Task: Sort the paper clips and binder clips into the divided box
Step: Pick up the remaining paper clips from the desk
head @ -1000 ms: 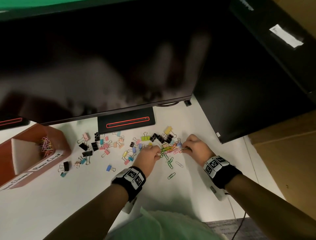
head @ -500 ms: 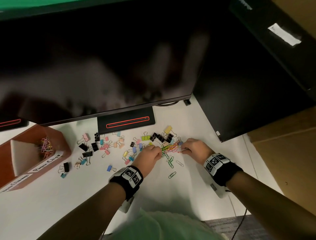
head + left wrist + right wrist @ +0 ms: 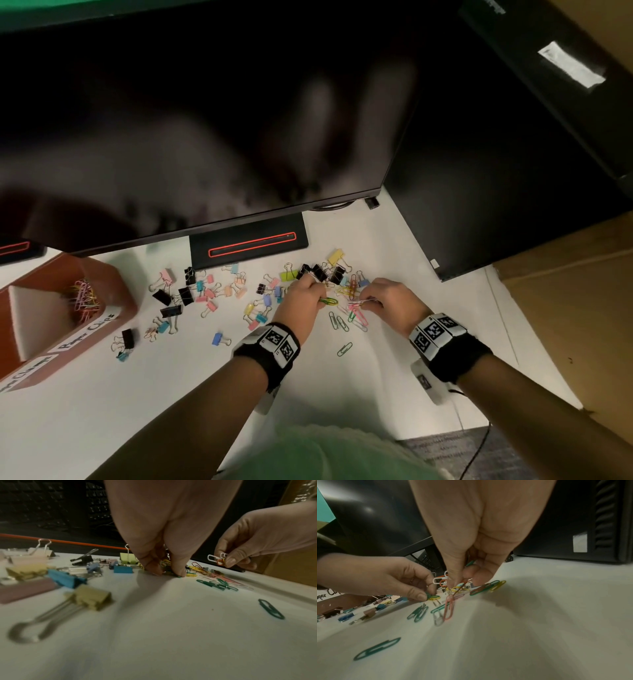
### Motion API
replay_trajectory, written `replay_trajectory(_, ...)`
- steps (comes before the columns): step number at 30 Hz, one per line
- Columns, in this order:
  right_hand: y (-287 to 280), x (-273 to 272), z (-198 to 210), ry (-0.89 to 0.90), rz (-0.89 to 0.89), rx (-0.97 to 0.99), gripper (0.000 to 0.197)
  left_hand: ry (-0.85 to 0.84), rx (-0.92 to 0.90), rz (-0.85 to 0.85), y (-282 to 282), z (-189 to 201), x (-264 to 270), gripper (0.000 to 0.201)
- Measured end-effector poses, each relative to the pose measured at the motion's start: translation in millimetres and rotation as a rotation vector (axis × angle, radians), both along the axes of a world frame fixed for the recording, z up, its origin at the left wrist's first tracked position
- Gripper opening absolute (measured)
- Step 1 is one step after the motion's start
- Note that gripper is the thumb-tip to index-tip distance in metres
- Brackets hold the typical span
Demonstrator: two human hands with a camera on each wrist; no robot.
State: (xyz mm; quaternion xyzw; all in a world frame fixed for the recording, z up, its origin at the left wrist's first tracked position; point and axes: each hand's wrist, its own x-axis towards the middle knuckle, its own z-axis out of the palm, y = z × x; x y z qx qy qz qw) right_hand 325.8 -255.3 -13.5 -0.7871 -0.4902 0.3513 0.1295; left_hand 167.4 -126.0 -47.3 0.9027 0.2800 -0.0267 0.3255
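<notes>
Right now my left hand [image 3: 305,299] pinches a small green and yellow bunch of paper clips [image 3: 328,301] against the white tabletop [image 3: 102,411]. My right hand [image 3: 390,298] pinches a few white, orange and pink clips [image 3: 217,559], lifted just off the surface. More loose paper clips [image 3: 352,317] lie between and just below both hands, with one green clip [image 3: 344,349] apart, nearer me. Binder clips [image 3: 205,291], pastel and black, are scattered left of the hands toward the divided box [image 3: 120,291] at the far left edge. Its right compartment holds coloured paper clips [image 3: 82,296]. A dark monitor [image 3: 205,120] overhangs the scatter.
</notes>
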Motion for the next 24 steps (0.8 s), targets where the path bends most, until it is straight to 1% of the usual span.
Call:
replay_trajectory(3,1.4,-4.9,0.1,-0.006,-0.002,0.024,0.021,0.002,0.031,-0.04,4.0,-1.3,-10.0,0.014)
replay_trajectory(6,5.4,-10.7,1.3,-0.012,-0.012,0.057,0.018,-0.012,0.024,-0.025,10.3,-0.1,-21.2,0.013)
replay_trajectory(9,13.5,-18.5,5.1,-0.019,-0.028,0.101,0.017,-0.092,-0.025,0.009,14.8,10.4,-34.4,0.012)
replay_trajectory(11,23.6,-27.2,11.1,-0.021,-0.032,0.136,0.017,-0.158,-0.059,0.057,20.6,24.5,-48.9,0.011)
replay_trajectory(14,49.1,-49.1,23.2,-0.024,0.018,0.204,0.016,-0.254,-0.117,0.174,36.7,51.8,-83.2,0.007)
replay_trajectory(16,74.8,-71.2,33.3,-0.03,0.081,0.238,0.014,-0.303,-0.11,0.269,52.6,71.3,-112.9,0.006)
replay_trajectory(18,107.9,-100.3,44.2,-0.015,0.161,0.273,0.013,-0.323,-0.094,0.403,75.5,89.9,-148.9,0.006)
replay_trajectory(21,167.9,-155.8,64.2,0.05,0.276,0.326,0.015,-0.293,-0.022,0.594,119.7,107.3,-207.2,0.005)
replay_trajectory(24,231.5,-218.1,81.0,0.125,0.33,0.381,0.014,-0.211,-0.001,0.802,160.9,114.1,-253.2,0.004)
